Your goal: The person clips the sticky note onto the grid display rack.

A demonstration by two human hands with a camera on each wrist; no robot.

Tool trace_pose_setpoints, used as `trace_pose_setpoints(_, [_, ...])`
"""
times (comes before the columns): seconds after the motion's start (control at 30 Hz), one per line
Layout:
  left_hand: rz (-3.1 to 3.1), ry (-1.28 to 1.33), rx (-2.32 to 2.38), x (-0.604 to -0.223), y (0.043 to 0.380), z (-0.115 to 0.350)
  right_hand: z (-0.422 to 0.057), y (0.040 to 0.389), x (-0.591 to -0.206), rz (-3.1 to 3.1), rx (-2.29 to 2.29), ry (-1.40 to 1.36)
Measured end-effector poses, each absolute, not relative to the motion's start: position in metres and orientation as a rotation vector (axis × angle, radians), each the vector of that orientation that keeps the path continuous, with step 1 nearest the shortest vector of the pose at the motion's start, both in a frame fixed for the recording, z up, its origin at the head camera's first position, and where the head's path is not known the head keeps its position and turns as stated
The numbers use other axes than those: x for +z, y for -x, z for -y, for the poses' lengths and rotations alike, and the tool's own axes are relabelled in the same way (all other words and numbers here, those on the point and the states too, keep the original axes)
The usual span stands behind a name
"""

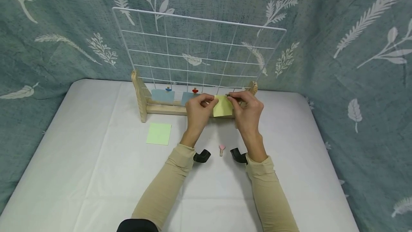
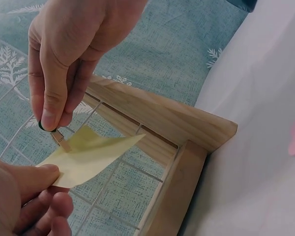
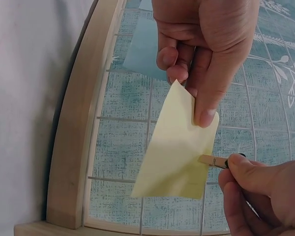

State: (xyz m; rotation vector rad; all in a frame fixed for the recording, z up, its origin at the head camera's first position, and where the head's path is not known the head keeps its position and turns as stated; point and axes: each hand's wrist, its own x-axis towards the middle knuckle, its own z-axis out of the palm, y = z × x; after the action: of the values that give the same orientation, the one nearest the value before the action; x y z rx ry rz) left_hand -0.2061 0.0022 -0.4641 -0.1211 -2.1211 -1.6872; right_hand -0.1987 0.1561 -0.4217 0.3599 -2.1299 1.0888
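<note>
Left fingers: my left hand [image 1: 200, 112] pinches the square yellow paper note [image 1: 222, 108] by its left edge, thumb and fingers closed up to the paper
Right fingers: my right hand [image 1: 248, 108] pinches the small wooden clothespin with a dark top [image 3: 214, 161], thumb and fingertip together on its top end
Yellow note: between both sets of fingertips, slightly bent, by the white wire grid [image 1: 238, 23]
Peg tip: on the note, just beyond my right fingertips; cannot tell if it also takes a wire
Blue notes: two pale blue paper notes [image 1: 162, 96], clipped up left of my left fingers, the nearer partly hidden
Green note: pale green paper square [image 1: 158, 134], flat on the cloth, left of my left fingers and closer to me
Pink peg: pink-topped wooden clothespin [image 1: 221, 149], closer to me than my fingers, between the wrists
</note>
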Motion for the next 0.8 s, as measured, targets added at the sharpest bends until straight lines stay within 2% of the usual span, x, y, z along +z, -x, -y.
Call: trace_pose_setpoints(0.8, [2.113, 0.147, -1.693, -0.4643, 0.2053, 0.0001, -0.152, 0.1991, -0.425, 2.162, 0.97, -0.408])
